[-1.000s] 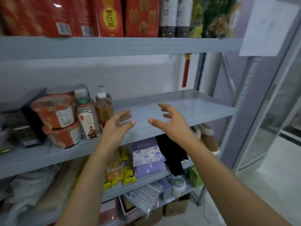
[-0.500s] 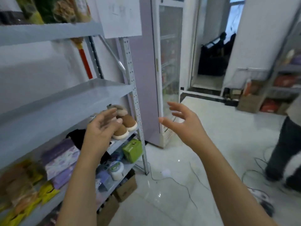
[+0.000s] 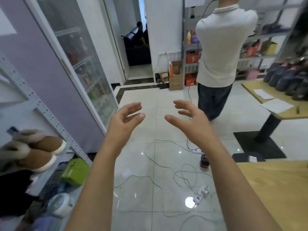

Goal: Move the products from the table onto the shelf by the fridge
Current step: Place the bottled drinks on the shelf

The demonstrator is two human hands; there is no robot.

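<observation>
View has swung right: shelf (image 3: 55,123) now at 9 o'clock, fridge (image 3: 80,64) at 10. Your left hand (image 3: 124,120) and right hand (image 3: 191,119) hover half-open, fingers loosely curved, holding nothing. Bottles (image 3: 286,77) stand on table (image 3: 250,86), 2 o'clock.

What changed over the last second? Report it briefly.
The view swung right, off the shelf, past the fridge, to the tiled floor and the table with dark bottles. Nothing was taken hold of or let go. The left hand and right hand stayed raised, open and empty.
</observation>
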